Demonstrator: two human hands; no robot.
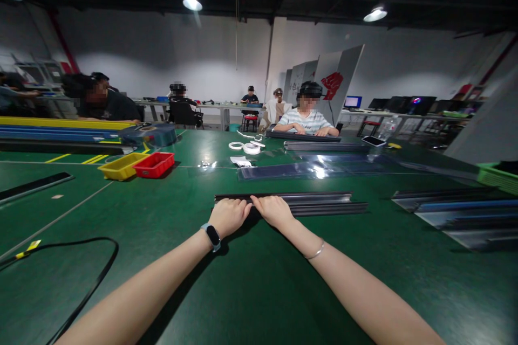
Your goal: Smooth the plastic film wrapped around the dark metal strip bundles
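Beneath the left hand (229, 215) and right hand (274, 211) lies dark profile (324, 208).

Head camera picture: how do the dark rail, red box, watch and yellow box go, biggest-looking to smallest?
1. Dark rail
2. Yellow box and red box: too alike to rank
3. Watch

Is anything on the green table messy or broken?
Nothing looks spilled or clearly broken. It's a bit untidy, though: a black cable curls loosely at the left, and a crumpled-looking white scrap lies near the white rings, like litter. The black strips being held look straight.
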